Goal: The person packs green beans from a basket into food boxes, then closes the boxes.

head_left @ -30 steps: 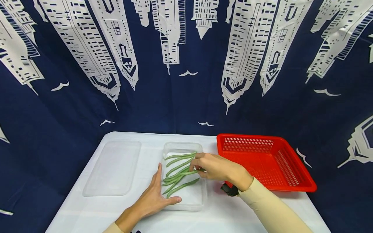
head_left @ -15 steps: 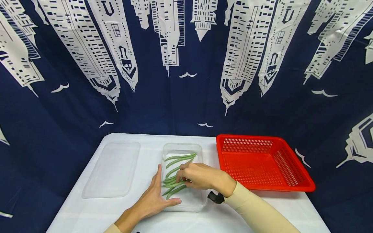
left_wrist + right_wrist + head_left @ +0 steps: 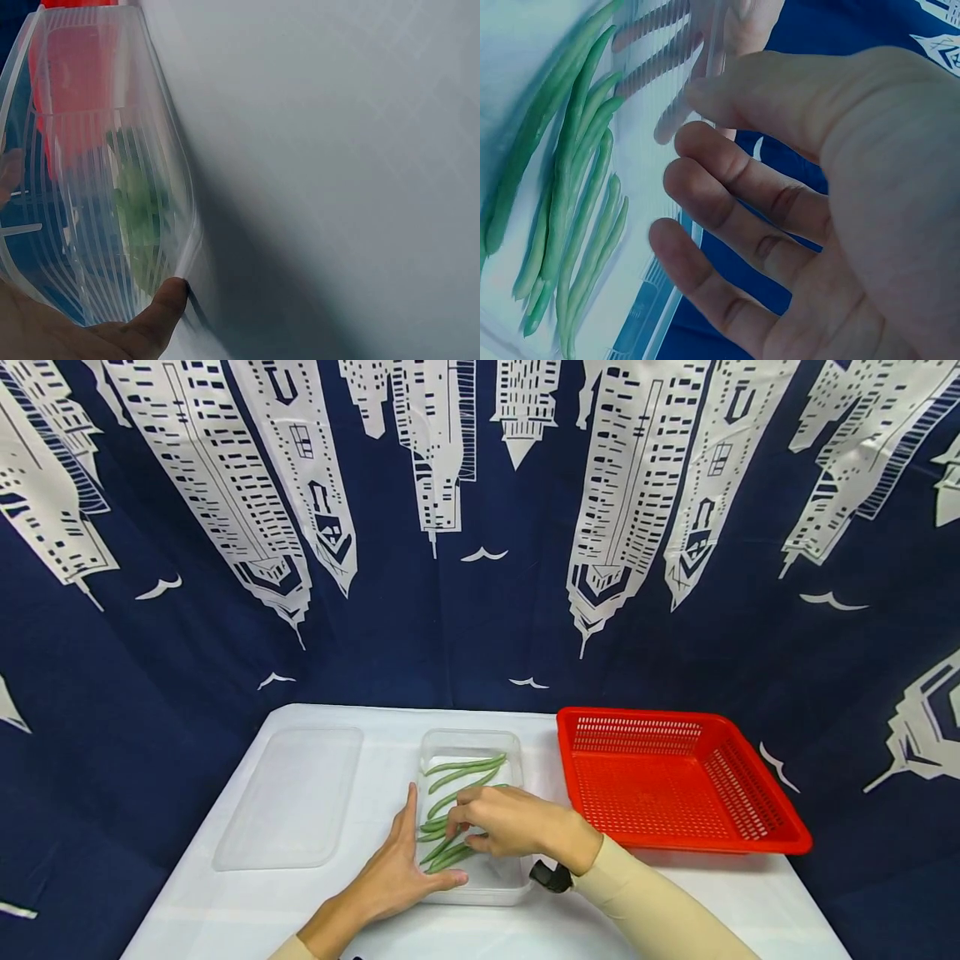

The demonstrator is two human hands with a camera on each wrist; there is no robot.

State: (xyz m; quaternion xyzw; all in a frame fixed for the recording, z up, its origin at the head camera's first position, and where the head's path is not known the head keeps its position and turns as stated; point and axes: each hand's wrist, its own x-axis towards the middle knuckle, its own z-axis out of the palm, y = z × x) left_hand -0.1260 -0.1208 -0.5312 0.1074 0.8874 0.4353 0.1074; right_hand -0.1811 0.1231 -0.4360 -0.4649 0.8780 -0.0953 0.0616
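Several green beans (image 3: pixel 444 826) lie roughly side by side in a clear rectangular plastic container (image 3: pixel 471 737) in the head view. My left hand (image 3: pixel 390 878) rests along the container's left side, fingers extended and thumb at the near end. In the left wrist view that thumb (image 3: pixel 166 304) touches the container's edge. My right hand (image 3: pixel 513 824) is over the beans, its fingers loosely bent and hiding some of them. The right wrist view shows the right hand (image 3: pixel 802 195) with nothing between thumb and fingers, beside the green beans (image 3: pixel 562 172).
A red perforated basket (image 3: pixel 641 716) stands to the right of the container. A flat translucent lid (image 3: pixel 288 797) lies at the left on the white table (image 3: pixel 393 743). Behind hangs a dark blue cloth (image 3: pixel 420 635) printed with white buildings.
My right hand has moved left and nearer to me, carrying a bean into the row and letting it go there. The left hand has stayed at the container's side.
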